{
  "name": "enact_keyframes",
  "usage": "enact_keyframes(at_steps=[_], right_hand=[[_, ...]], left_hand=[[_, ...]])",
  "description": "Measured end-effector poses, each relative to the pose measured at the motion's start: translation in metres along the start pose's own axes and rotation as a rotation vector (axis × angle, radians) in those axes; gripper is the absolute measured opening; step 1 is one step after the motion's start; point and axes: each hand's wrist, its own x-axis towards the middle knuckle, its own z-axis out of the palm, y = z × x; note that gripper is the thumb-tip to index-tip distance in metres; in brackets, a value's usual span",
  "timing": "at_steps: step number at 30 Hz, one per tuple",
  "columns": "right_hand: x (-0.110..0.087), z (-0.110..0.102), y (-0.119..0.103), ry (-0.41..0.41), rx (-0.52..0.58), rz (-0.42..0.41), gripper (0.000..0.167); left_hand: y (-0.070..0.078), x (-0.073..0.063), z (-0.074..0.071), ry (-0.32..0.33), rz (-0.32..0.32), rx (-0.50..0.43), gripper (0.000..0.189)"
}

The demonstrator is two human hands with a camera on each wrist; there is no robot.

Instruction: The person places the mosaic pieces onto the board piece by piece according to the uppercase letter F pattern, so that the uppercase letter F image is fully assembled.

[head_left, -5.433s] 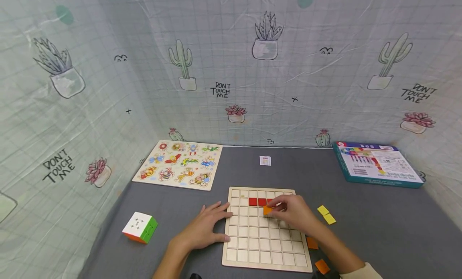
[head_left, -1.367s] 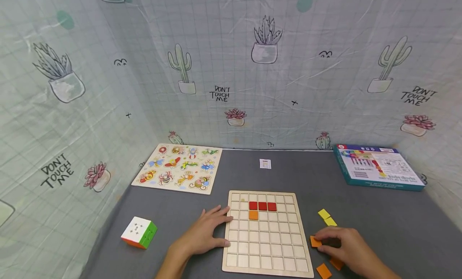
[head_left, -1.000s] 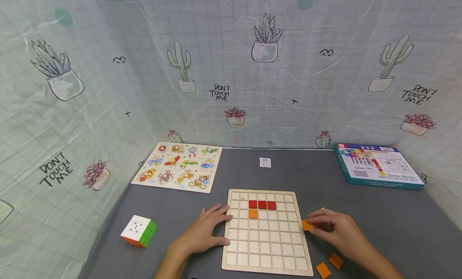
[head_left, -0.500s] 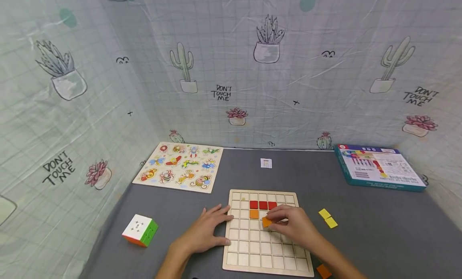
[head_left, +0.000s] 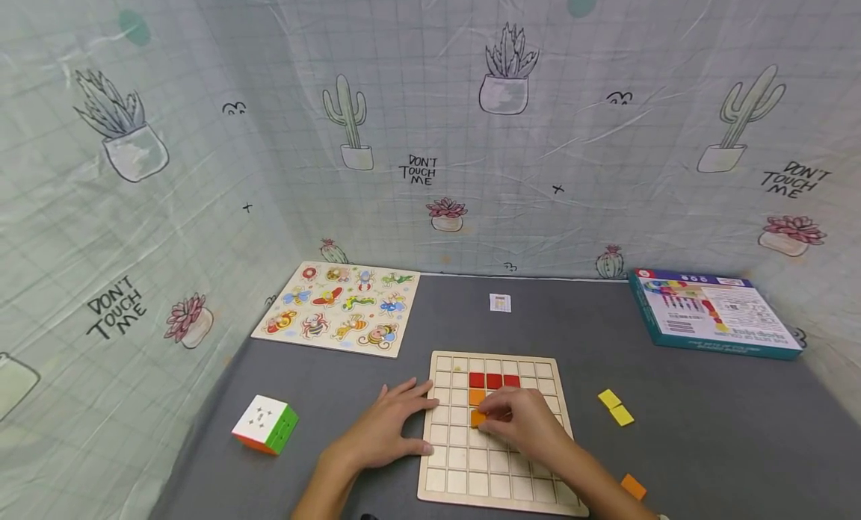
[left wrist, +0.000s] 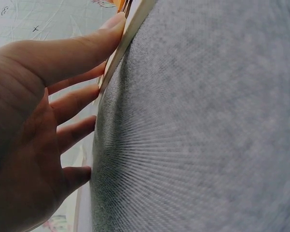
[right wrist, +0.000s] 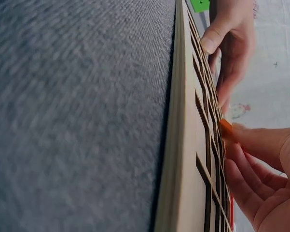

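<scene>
A wooden grid board (head_left: 454, 458) lies on the grey table. Three red tiles (head_left: 494, 381) sit side by side in its second row, and one orange tile (head_left: 477, 397) lies below the leftmost red one. My right hand (head_left: 528, 423) pinches another orange tile (head_left: 477, 418) between thumb and fingers, at the cell just under that one; the right wrist view shows this held tile (right wrist: 226, 127) tilted at the board's surface. With fingers spread, my left hand (head_left: 382, 429) rests on the board's left edge, thumb (left wrist: 115, 21) and fingertips touching it.
Right of the board lie two yellow tiles (head_left: 615, 406) and a loose orange tile (head_left: 633, 487). A puzzle cube (head_left: 265, 423) stands at left. Behind are an insect picture board (head_left: 339, 308), a small white card (head_left: 501, 302) and a flat game box (head_left: 718, 311).
My right hand has picked up an orange tile from the table at right and carried it leftward over the board to the cell below the first orange tile. The left hand stays put.
</scene>
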Motion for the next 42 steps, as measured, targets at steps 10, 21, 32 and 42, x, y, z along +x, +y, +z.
enact_keyframes(at_steps=[10, 21, 32, 42], right_hand=[[0.0027, 0.0076, -0.0032, 0.040, -0.060, 0.008, 0.018], [0.0049, 0.0090, -0.0092, 0.043, -0.065, 0.051, 0.019], [0.0049, 0.0089, -0.0059, 0.048, -0.073, 0.074, 0.017], [0.0036, 0.0084, -0.0053, 0.043, -0.076, 0.063, 0.017]], left_hand=[[0.0004, -0.0006, -0.0005, 0.002, -0.002, -0.003, 0.065], [-0.0004, -0.0006, -0.0008, 0.009, -0.006, -0.007, 0.065], [-0.0004, 0.0002, -0.0005, 0.005, -0.009, -0.009, 0.065], [0.0007, -0.0001, -0.0004, 0.001, -0.006, -0.009, 0.065]])
